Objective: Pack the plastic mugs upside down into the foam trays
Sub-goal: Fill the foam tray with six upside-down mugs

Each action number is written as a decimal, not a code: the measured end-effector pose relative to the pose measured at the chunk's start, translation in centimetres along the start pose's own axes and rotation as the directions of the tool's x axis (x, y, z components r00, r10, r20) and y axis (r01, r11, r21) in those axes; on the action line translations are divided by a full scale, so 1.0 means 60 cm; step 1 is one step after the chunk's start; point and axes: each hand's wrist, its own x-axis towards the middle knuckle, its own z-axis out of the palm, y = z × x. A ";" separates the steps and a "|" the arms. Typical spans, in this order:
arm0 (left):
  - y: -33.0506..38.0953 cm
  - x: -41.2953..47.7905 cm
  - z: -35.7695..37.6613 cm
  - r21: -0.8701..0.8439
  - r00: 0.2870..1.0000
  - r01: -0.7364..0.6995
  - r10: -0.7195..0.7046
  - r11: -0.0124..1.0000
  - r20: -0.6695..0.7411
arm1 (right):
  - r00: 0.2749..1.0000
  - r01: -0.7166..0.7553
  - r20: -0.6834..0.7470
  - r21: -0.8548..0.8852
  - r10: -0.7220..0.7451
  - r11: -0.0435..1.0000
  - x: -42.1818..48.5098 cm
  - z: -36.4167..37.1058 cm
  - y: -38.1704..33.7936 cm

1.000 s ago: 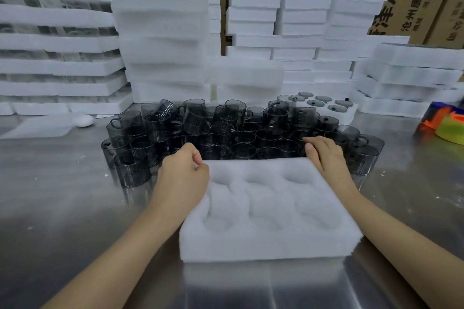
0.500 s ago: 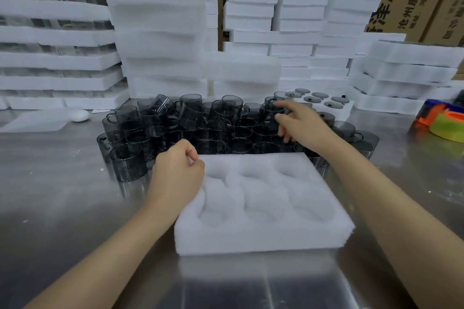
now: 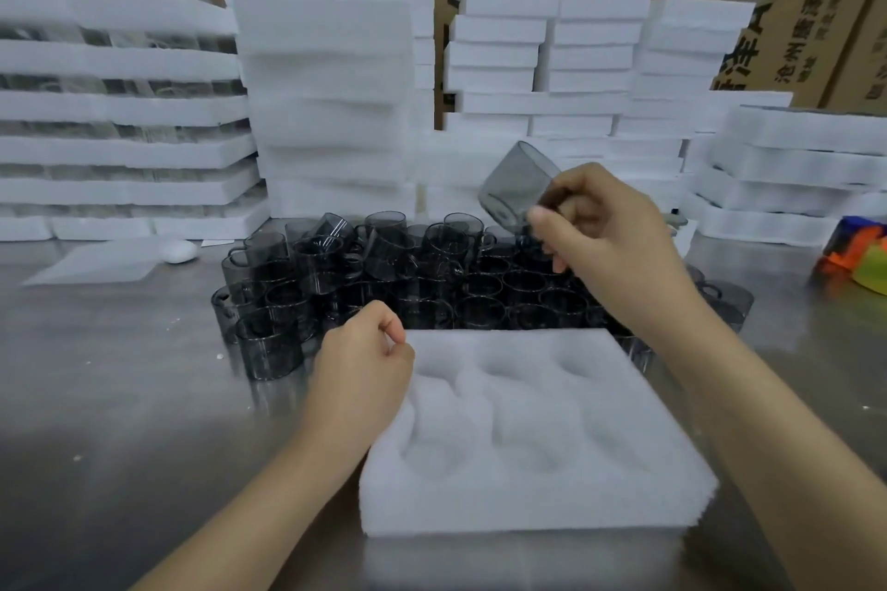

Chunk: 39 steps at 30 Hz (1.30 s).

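One smoky grey see-through plastic mug [image 3: 518, 187] is up in the air, tipped over on its side, held by the right hand [image 3: 609, 235]. Many more grey mugs [image 3: 384, 283] stand packed close together, most with the open side up. Just in front of them lies a flat white foam tray [image 3: 528, 509] with round dips.

Left hand [image 3: 360, 374]: knuckles up, fingers curled into a loose fist, thumb tip against forefinger. Left forearm [image 3: 249, 509]: bare, reaching in from lower left. Right hand [image 3: 609, 245]: raised, further forward, back toward the camera, fingers and thumb pinching a tilted mug [image 3: 518, 187]. Right forearm [image 3: 768, 422]: bare, entering from lower right.
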 end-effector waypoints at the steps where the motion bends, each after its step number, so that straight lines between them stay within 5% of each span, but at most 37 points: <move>1: 0.000 0.000 -0.002 0.006 1.000 -0.023 0.023 1.000 0.007 | 0.997 0.058 0.052 -0.019 -0.057 0.998 -0.020 0.016 -0.013; 5: 0.007 0.001 -0.015 0.057 0.984 -0.170 0.166 0.984 0.063 | 0.869 0.428 0.407 -0.337 -0.280 0.838 -0.079 0.074 -0.027; 9: 0.013 0.003 -0.022 -0.034 0.964 -0.237 0.239 0.971 0.120 | 0.823 0.533 0.427 -0.349 -0.376 0.771 -0.075 0.068 -0.016; 14: 0.013 0.006 -0.020 -0.146 0.936 -0.291 0.313 0.945 0.159 | 0.869 0.465 0.376 -0.391 -0.323 0.794 -0.076 0.067 0.000; 19: 0.022 -0.001 -0.024 -0.262 0.952 -0.248 0.284 0.933 0.111 | 0.890 0.348 0.388 -0.233 -0.242 0.908 -0.076 0.067 0.002; 29: 0.013 -0.002 -0.023 -0.197 0.955 -0.262 0.283 0.945 0.087 | 0.902 0.252 0.378 -0.072 -0.207 0.965 -0.073 0.061 0.011; 33: 0.010 -0.001 -0.021 -0.126 0.943 -0.322 0.329 0.938 0.044 | 0.923 0.079 0.366 0.124 -0.119 0.989 -0.076 0.065 0.010; 39: 0.009 -0.001 -0.026 -0.037 0.916 -0.388 0.390 0.921 0.092 | 0.838 -0.186 0.545 0.249 0.021 0.950 -0.076 0.069 0.011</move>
